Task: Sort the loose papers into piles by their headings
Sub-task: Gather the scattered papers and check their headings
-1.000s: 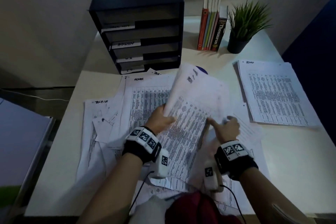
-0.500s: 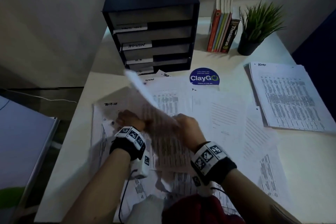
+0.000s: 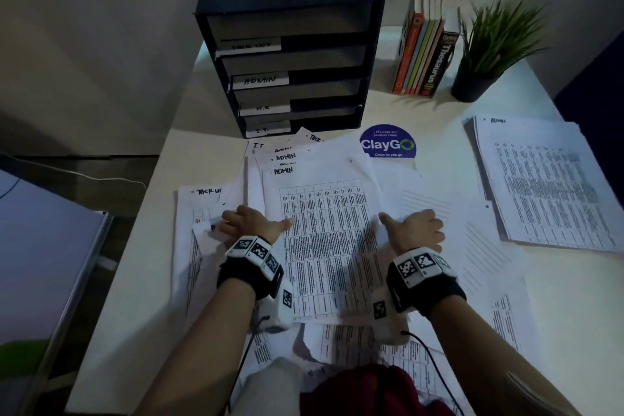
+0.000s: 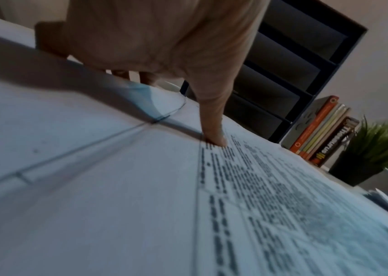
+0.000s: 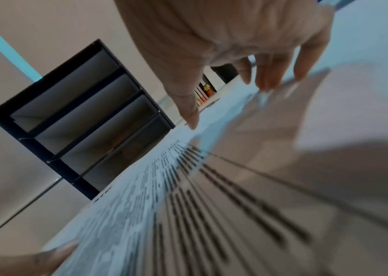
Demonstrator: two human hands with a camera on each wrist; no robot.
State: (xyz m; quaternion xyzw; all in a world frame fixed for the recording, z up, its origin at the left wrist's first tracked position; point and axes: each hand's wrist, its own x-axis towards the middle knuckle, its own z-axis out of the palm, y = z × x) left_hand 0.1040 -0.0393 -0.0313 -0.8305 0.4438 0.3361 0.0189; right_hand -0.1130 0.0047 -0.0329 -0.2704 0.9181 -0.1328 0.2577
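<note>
Two hands flat on the mess: left hand (image 3: 251,221) and right hand (image 3: 417,230) rest loose-fingered on either edge of the top ADMIN sheet (image 3: 324,240), gripping nothing, mid-desk (image 3: 574,297) atop the loose papers (image 3: 486,246).

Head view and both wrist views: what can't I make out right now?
- Top tray label on the file organizer: too blurred, head view.
- Left hand fingertips: hidden behind the hand, head view.
- Table sheet print: motion-blurred, right wrist view.
- Papers near the body: cut off by the bottom edge.
</note>
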